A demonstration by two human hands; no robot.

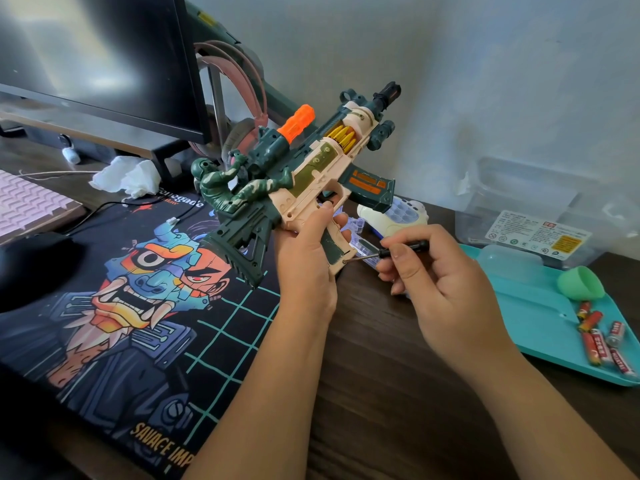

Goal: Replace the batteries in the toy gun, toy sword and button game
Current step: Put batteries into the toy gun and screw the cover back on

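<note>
Mouse mat (pixel 138 306) lies on the tabletop (pixel 381 375) at left, with the monitor (pixel 104 57) behind it. Toy gun (pixel 311 161) is above the mat's right edge, with the screwdriver (pixel 398 251) just to its right (tip at the grip base). Button game (pixel 398 216) is behind the gun. Tray (pixel 540 327) at right holds batteries (pixel 602 344), with a container (pixel 519 202) behind it.

Monitor (pixel 104 64), printed mat (pixel 121 341), crumpled tissue (pixel 125 176), perhaps headphones (pixel 237 136)

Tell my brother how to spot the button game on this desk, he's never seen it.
Find the teal tray on the right side of the desk. Left of it, near the wall and beneath the toy gun's dark green magazine, lies the button game. It alone is white and rounded, with rows of pale blue bubble buttons.
</note>
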